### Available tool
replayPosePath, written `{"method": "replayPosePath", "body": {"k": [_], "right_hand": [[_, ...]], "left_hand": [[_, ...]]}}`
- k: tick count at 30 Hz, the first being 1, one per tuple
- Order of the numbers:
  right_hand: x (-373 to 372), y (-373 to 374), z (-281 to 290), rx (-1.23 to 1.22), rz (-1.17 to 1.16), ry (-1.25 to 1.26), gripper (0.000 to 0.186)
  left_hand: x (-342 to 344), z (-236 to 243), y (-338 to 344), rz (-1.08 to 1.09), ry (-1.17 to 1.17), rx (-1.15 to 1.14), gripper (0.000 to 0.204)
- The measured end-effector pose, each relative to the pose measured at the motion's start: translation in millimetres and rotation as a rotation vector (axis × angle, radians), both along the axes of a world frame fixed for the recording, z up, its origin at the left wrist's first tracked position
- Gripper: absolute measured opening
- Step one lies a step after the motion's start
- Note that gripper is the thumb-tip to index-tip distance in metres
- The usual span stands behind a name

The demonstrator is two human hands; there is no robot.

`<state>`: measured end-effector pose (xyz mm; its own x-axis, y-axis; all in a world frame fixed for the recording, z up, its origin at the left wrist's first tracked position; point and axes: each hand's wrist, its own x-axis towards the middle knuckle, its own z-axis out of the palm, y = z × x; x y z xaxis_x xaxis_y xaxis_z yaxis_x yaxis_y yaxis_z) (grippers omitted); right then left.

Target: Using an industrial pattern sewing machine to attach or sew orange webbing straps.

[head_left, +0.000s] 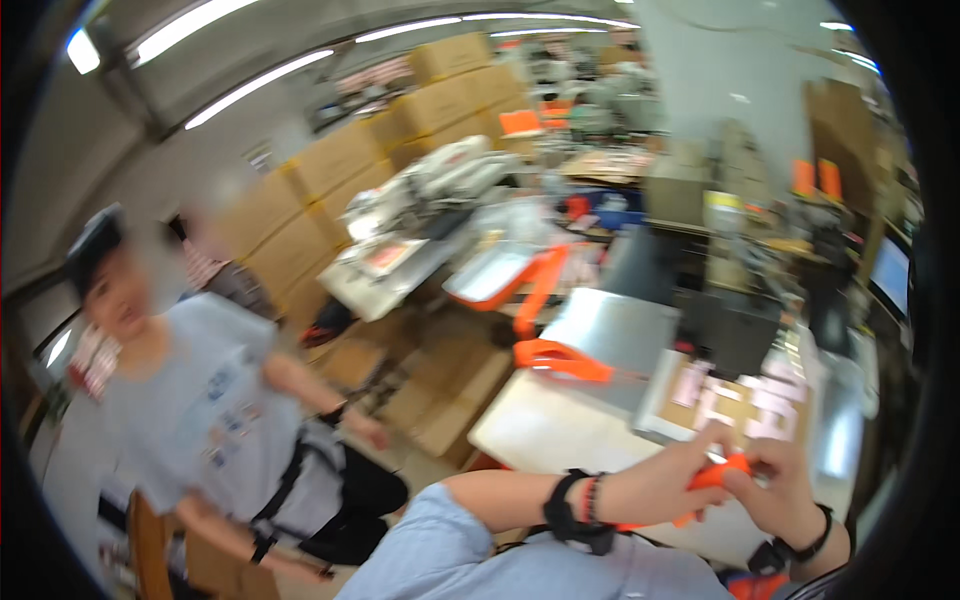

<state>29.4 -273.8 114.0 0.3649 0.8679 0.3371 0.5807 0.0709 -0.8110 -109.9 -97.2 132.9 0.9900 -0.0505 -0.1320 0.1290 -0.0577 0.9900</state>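
Near the lower right, my left hand (680,480) and my right hand (775,485) are together, both closed on an orange object (728,472) whose shape is partly hidden by my fingers. Just beyond them, a shallow tray (652,410) holds pink-and-white flat pieces (770,400) on brown card. Under and beside my hands is a pale tabletop (530,420). Farther up, a bright orange looped piece (565,360) lies by a silver metal plate (620,325).
A co-worker (210,400) in a pale T-shirt stands close on my left, another person (235,280) behind. Stacked cartons (270,220), a dark machine (735,310) and a screen (888,270) surround the table. Flattened cardboard (440,390) lies on the floor.
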Motion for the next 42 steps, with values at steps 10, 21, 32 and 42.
{"method": "replayPosePath", "body": {"k": [10, 21, 32, 42], "right_hand": [[24, -71, 1, 0.008, -0.349, 0.402, 0.012], [3, -29, 11, -0.099, -0.087, 0.341, 0.011], [32, -52, -34, -0.118, -0.372, 0.557, 0.007], [50, -69, -90, -0.218, -0.359, -0.686, 0.009]], "left_hand": [[-29, -31, 72, -0.354, 0.358, -0.089, 0.029], [-81, -35, 94, -0.299, 0.294, 0.039, 0.024], [-112, 30, 228, 0.374, 0.156, 0.647, 0.017], [-30, -106, 234, 0.265, -0.142, 1.102, 0.012]]}}
